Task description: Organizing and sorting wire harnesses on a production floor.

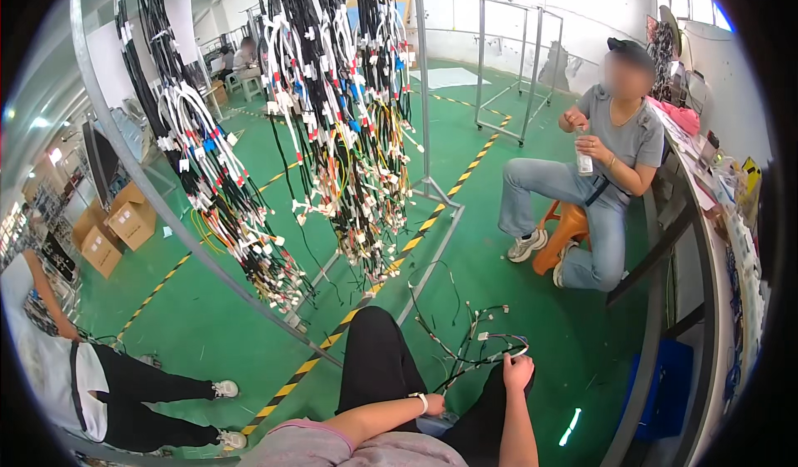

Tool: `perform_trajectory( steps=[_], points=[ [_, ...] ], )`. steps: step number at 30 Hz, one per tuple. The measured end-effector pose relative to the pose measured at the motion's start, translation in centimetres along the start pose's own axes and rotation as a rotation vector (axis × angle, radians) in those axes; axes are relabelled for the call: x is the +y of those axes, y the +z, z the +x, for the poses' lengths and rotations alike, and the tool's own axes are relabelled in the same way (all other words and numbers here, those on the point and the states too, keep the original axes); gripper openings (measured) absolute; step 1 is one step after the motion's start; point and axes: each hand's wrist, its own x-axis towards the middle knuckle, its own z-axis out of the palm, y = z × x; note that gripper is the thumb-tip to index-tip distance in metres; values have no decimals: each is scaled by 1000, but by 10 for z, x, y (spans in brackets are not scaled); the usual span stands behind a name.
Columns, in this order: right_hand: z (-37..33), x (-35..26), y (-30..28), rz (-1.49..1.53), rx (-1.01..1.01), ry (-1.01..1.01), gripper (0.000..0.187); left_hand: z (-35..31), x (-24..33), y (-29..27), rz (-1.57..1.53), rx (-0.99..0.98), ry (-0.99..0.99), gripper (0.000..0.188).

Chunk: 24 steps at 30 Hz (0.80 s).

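Note:
A wire harness (460,359) with black cables and small white connectors hangs over my lap, its branches spreading in front of my knees. My right hand (518,372) is closed on the harness near a white curved section, above my right thigh. Lower and to the left, my left hand (434,405), with a white band at the wrist, is closed at the harness's other end, close to my lap. Its fingertips are small and partly hidden.
Bundles of harnesses (332,118) hang from a metal rack (426,76) ahead. A seated person (619,126) holds a bottle (584,155) at right, beside a long workbench (706,209). Another person (58,367) stands at left. Cardboard boxes (125,222) and a blue bin (665,384) sit on the floor.

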Motion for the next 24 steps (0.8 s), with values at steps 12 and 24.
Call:
perform_trajectory(
  steps=[12, 24],
  points=[
    [1, -5, 0, 7, -22, 43, 32, 1, -4, 1, -11, 11, 22, 30],
    [2, -1, 0, 1, -47, 61, 32, -1, 6, -1, 21, 124, -28, 44]
  ],
)
